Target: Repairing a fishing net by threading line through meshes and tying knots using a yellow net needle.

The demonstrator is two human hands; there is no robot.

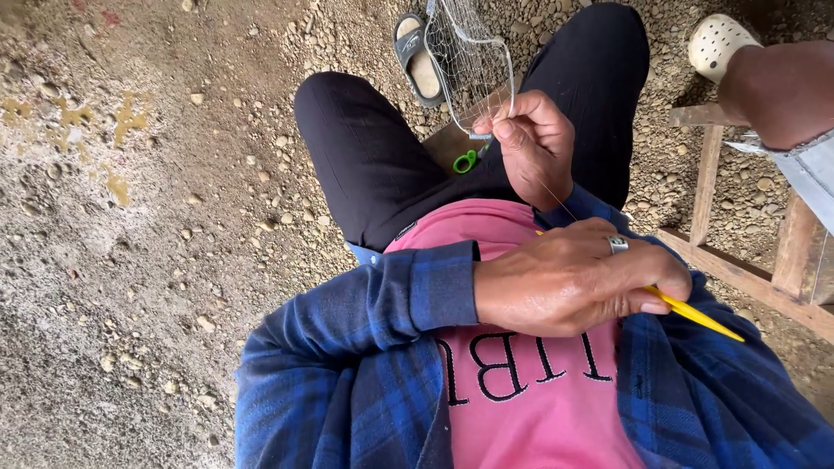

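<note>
My right hand (pixel 532 143) pinches the lower edge of a fine mesh fishing net (pixel 469 56) between thumb and fingers, above my lap. The net stretches up and away from my knees. A thin line runs from that pinch down to my left hand (pixel 573 280). This hand wears a ring and is closed around a yellow netting needle (pixel 699 317), whose tip points to the lower right. My left arm, in a blue plaid sleeve, crosses over my pink shirt.
Small green-handled scissors (pixel 465 161) lie on a wooden seat between my black-trousered legs. A sandal (pixel 417 61) rests on the gravel ground beyond. At the right are a wooden frame (pixel 738 269), another person's limb (pixel 782 87) and a white clog (pixel 717 42).
</note>
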